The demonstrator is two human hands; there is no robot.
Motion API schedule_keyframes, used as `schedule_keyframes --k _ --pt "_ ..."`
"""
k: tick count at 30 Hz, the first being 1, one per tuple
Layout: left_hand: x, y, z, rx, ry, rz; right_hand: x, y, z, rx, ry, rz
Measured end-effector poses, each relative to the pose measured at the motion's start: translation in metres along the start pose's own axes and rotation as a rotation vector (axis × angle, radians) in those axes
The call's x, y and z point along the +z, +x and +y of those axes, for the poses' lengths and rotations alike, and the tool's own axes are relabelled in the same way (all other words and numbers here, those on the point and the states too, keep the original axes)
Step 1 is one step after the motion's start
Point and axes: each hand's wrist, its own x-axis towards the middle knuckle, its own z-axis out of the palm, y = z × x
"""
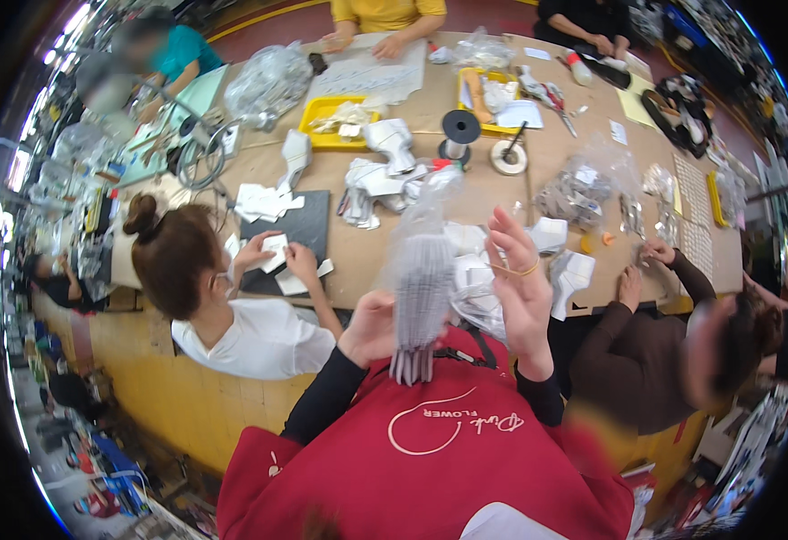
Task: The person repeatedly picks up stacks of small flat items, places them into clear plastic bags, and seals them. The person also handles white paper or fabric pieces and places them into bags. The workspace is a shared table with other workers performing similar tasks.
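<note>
My left hand [369, 329] is closed around a bundle of thin grey strips [423, 292], held upright in front of my red apron. A clear plastic bag [430, 209] covers the bundle's upper part, and the strip ends stick out below. To the right, my right hand [523, 310] is raised apart from the bundle, its fingers stretched upward. Across those fingers runs a thin yellowish band [514, 272], which looks like a rubber band. Behind the hands, white shaped pieces [477, 286] in clear plastic lie at the table's near edge.
The brown-covered table [371, 261] bears yellow trays [329, 139], a black spool [459, 128], a tape roll [509, 157] and bagged parts [578, 193]. A person in white [254, 333] works close on my left, another in brown [632, 355] on my right. More people sit across.
</note>
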Motion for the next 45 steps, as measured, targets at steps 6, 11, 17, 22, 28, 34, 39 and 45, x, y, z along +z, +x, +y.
schedule_keyframes --k 6,11,17,22,28,34,39,45 --pt "-0.003 -0.020 0.004 -0.017 -0.163 0.311 -0.012 0.000 0.016 0.452 0.488 -0.223" --pt "-0.007 -0.001 -0.003 0.022 -0.105 0.053 -0.012 -0.003 0.020 0.216 0.250 -0.623" --pt "0.038 0.013 0.018 -0.047 0.734 0.537 -0.043 0.020 0.002 -0.229 -0.115 -0.712" --pt "0.034 0.034 0.018 -0.168 1.414 0.497 -0.028 0.017 -0.015 -0.422 -0.542 -0.890" --pt "0.015 0.043 0.020 0.123 0.840 0.754 -0.030 0.004 0.004 -0.233 -0.240 -0.935" --pt "0.031 0.040 0.005 0.463 0.428 0.529 -0.042 -0.009 0.047 -0.306 1.026 -0.164" --pt "0.040 0.055 -0.006 0.718 0.685 0.480 -0.017 -0.012 0.057 0.237 1.550 0.336" --pt "0.054 0.037 0.017 0.208 1.299 0.419 -0.024 -0.009 0.032 0.220 0.605 -0.152"
